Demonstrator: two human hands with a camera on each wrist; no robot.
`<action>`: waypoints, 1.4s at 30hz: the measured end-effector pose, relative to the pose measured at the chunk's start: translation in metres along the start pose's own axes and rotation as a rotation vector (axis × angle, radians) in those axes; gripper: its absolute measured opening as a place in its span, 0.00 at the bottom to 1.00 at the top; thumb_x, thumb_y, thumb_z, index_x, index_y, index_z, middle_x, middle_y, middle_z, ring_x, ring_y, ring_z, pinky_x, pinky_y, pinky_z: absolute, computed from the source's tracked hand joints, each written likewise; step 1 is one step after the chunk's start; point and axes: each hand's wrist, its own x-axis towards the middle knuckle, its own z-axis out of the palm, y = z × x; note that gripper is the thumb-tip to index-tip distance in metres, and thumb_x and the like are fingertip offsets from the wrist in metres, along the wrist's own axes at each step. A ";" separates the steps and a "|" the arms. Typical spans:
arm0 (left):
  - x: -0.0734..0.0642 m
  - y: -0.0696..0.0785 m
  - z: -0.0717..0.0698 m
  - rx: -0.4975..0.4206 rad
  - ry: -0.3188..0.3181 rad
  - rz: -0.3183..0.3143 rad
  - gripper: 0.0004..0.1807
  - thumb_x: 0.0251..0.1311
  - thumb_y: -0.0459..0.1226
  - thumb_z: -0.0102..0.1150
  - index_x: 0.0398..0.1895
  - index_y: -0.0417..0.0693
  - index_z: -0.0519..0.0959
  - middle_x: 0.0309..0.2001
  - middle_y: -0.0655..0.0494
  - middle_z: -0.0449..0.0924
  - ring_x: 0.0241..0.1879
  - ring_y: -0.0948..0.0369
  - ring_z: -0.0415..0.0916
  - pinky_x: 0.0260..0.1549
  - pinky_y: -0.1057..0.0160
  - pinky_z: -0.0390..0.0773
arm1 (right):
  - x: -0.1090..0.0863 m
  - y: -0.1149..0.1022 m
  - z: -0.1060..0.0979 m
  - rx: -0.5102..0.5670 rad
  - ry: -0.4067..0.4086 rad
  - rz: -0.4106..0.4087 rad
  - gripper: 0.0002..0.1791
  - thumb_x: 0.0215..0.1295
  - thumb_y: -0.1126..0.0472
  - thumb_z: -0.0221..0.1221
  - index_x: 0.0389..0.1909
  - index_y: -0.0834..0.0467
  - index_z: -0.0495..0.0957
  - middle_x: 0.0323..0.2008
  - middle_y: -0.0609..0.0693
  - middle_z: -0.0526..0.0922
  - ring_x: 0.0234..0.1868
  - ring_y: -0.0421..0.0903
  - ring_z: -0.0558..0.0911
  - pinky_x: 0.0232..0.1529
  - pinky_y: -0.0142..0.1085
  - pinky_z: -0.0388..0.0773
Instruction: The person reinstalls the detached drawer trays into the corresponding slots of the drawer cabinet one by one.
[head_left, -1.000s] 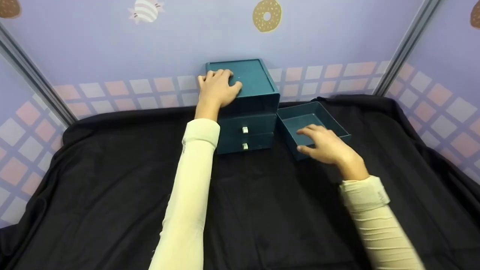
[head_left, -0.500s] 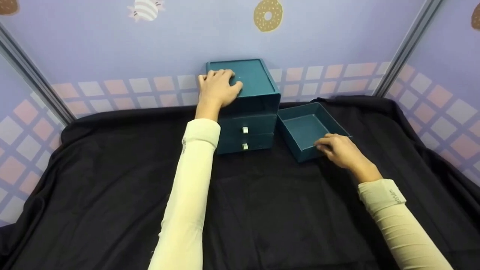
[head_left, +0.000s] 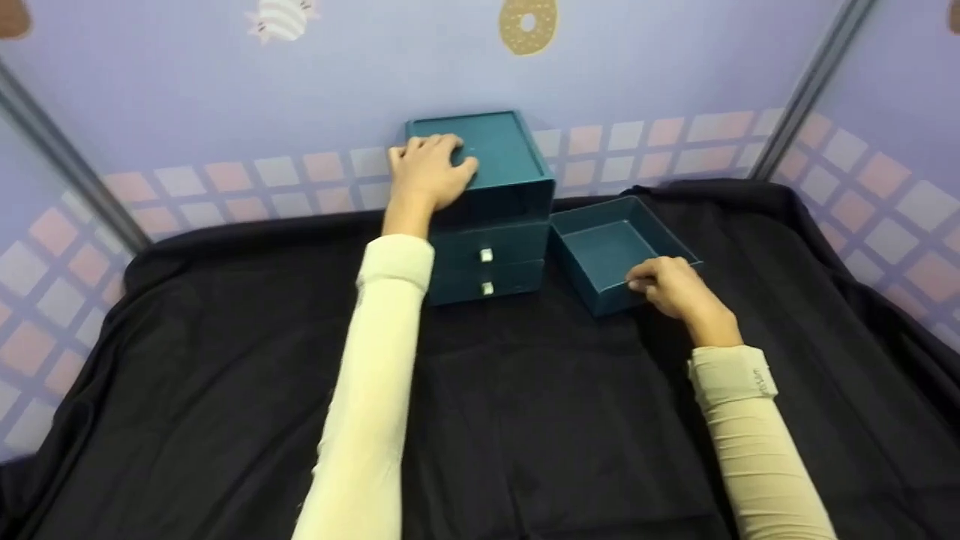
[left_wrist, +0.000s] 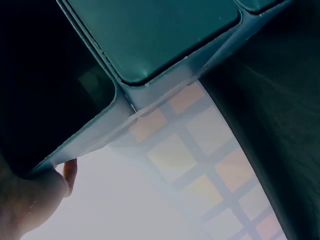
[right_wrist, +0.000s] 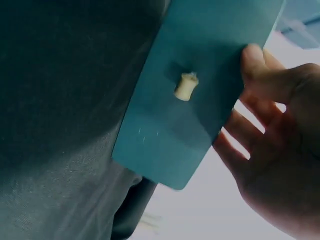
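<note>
A dark teal drawer cabinet (head_left: 495,161) stands against the back wall, its top slot vacant above two shut drawers with pale knobs. My left hand (head_left: 427,176) rests on the cabinet's top at the left edge, fingers spread. In the left wrist view, one finger (left_wrist: 70,175) shows over the side beside the dark slot. To the right lies a pulled-out teal drawer (head_left: 607,251) with nothing inside. My right hand (head_left: 667,285) pinches this drawer's front rim, thumb outside and fingers behind the wall. A pale knob (right_wrist: 186,86) sticks out of the drawer's front in the right wrist view.
Black cloth (head_left: 225,375) covers the table and bunches up along the back. Patterned lilac wall panels (head_left: 300,90) enclose the back and both sides, joined by grey metal posts (head_left: 810,94). The drawer's back left corner is close to the cabinet's right side.
My right hand has come down from over the drawer to its front rim and now pinches it. My left hand stays on the cabinet. The head view has shifted slightly.
</note>
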 end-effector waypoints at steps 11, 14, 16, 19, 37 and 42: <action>-0.001 0.003 0.001 -0.039 -0.023 -0.003 0.33 0.79 0.57 0.40 0.82 0.58 0.65 0.82 0.56 0.62 0.80 0.48 0.54 0.73 0.40 0.46 | -0.005 0.017 0.005 0.077 0.030 -0.082 0.09 0.76 0.68 0.61 0.47 0.64 0.89 0.45 0.61 0.89 0.47 0.62 0.86 0.55 0.59 0.79; 0.001 0.005 0.000 -0.037 -0.022 0.003 0.33 0.78 0.56 0.40 0.81 0.58 0.65 0.82 0.55 0.62 0.80 0.47 0.54 0.73 0.40 0.46 | -0.004 0.019 0.008 0.078 0.039 -0.098 0.09 0.76 0.67 0.61 0.46 0.63 0.89 0.44 0.61 0.90 0.47 0.62 0.86 0.55 0.58 0.79; 0.001 0.004 0.000 -0.036 -0.023 0.006 0.33 0.78 0.56 0.40 0.81 0.57 0.66 0.82 0.55 0.62 0.79 0.47 0.55 0.73 0.40 0.46 | -0.004 0.020 0.010 0.066 0.038 -0.112 0.08 0.76 0.67 0.61 0.46 0.63 0.89 0.44 0.60 0.90 0.46 0.61 0.86 0.56 0.58 0.78; 0.000 0.002 0.001 -0.040 -0.017 0.004 0.33 0.78 0.56 0.41 0.81 0.56 0.66 0.81 0.55 0.63 0.79 0.47 0.55 0.72 0.40 0.47 | -0.004 0.020 0.014 0.042 0.018 -0.132 0.07 0.75 0.67 0.61 0.44 0.62 0.87 0.43 0.59 0.90 0.46 0.62 0.85 0.60 0.60 0.73; 0.001 -0.009 -0.019 -0.149 -0.135 0.018 0.36 0.80 0.57 0.45 0.84 0.54 0.62 0.84 0.51 0.56 0.81 0.46 0.48 0.73 0.40 0.44 | 0.001 0.017 0.012 -0.065 0.051 -0.208 0.08 0.67 0.73 0.62 0.42 0.61 0.86 0.40 0.57 0.89 0.42 0.62 0.83 0.54 0.60 0.72; 0.003 -0.014 -0.020 -0.131 -0.203 0.084 0.40 0.79 0.63 0.42 0.86 0.55 0.57 0.86 0.50 0.49 0.82 0.45 0.44 0.76 0.36 0.38 | -0.004 0.016 0.004 -0.066 0.060 -0.291 0.06 0.67 0.73 0.64 0.36 0.60 0.86 0.33 0.54 0.88 0.34 0.57 0.84 0.40 0.54 0.80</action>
